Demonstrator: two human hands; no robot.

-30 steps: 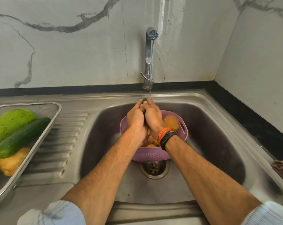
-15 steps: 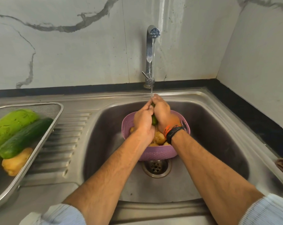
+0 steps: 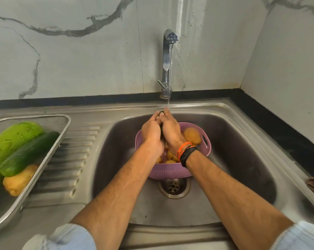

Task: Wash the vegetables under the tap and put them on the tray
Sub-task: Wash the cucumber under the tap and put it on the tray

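Head view: both hands clasp a small dark-green vegetable (image 3: 161, 112) under the tap (image 3: 168, 56) stream, above the purple basket (image 3: 170, 171) in the sink (image 3: 242, 141). Left hand (image 3: 151, 131) and right hand (image 3: 170, 131) press together, fingers curled round it; only its far tip shows beyond the fingertips, long axis apparently pointing away. The mesh tray (image 3: 62, 127), holding a cucumber (image 3: 28, 153), lies well to the left, nearer the left hand.
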